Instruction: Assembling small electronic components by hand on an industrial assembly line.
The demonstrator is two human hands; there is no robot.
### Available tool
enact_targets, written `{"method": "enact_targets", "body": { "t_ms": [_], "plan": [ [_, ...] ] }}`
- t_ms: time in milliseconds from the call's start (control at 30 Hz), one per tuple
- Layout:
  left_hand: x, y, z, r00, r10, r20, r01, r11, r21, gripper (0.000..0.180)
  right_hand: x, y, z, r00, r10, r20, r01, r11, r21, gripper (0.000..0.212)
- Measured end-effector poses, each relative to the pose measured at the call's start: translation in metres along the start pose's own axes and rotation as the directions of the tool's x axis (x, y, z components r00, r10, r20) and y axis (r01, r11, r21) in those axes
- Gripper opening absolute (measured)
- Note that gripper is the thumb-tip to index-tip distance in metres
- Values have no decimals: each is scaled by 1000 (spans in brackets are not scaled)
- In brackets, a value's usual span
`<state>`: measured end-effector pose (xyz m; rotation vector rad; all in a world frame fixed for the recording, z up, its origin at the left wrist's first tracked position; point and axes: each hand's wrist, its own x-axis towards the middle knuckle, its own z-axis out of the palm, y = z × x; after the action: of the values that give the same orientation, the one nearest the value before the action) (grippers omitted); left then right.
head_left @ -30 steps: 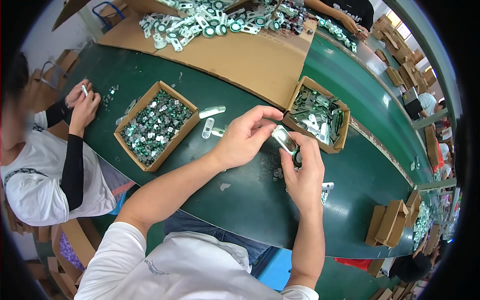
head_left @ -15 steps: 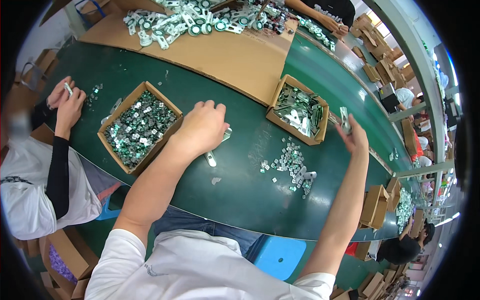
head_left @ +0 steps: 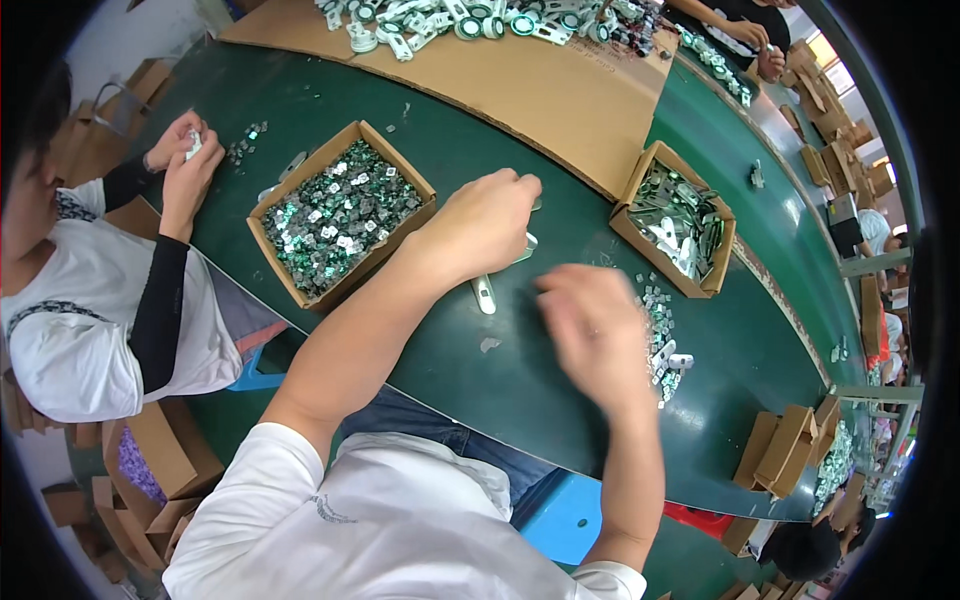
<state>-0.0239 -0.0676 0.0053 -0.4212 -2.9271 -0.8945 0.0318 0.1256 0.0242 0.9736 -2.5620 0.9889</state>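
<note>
Your L hand [head_left: 480,225] is down over the bench [head_left: 750,330], fingers curled, tips nr the pale oblong plastic pc [head_left: 485,293] that pokes out below your palm; can't tell if it's gripping anything. A 2nd pale pc [head_left: 527,248] shows just beside your fingers, flat on the bench & partly hidden by the hand.

Your R hand [head_left: 595,335] is over the bench, R of the L one & well apart from it, fingers part-bent; motion blur, so can't tell whether it holds anything. Small irregular scrap [head_left: 489,344] lies flat btwn your forearms.

Just R of your R hand: loose scatter of sm. square pcs [head_left: 657,310] w/ a few pale oblong parts [head_left: 682,361] in it.

L carton [head_left: 268,250], by your L forearm, is full of sm. dark, green & clear squares [head_left: 340,215]. R carton [head_left: 660,262], beyond your R hand, holds flat elongated strips [head_left: 680,220].

Far side: cardboard sheet [head_left: 520,90] w/ a heap of pale ring-ended parts [head_left: 490,22] on it. One more pale part [head_left: 757,173] lies on the green strip past R carton. Co-worker on your L has a sm. pale pc [head_left: 194,145] in both hands.
</note>
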Motion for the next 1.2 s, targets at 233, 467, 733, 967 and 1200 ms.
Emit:
{"method": "enact_targets", "body": {
  "t_ms": [233, 467, 733, 967, 1200],
  "plan": [
    [5, 6, -4, 994, -112, -20, 113, 990, 86, 23, -6, -6, 51, 947, -207, 246, 248, 957, -153, 33],
    [6, 19, 8, 997, 56, 59, -43, 979, -202, 21, -18, 31, -35, 975, 206, -82, -215, 969, -118, 18],
    [-2, 28, -33, 932, -232, 280, 203, 971, 129, 22, -28, 32, -49, 928, 359, 100, -344, 929, -138, 7],
    [4, 23, -2, 975, -22, 220, 54, 989, -141, 22, -30, 23, -35, 883, 403, 239, -378, 914, -145, 12],
    [5, 25, 2, 974, 121, 193, -89, 982, -169, 18, -32, 29, -38, 870, 436, 228, -429, 899, -82, 14]
  ]
}}
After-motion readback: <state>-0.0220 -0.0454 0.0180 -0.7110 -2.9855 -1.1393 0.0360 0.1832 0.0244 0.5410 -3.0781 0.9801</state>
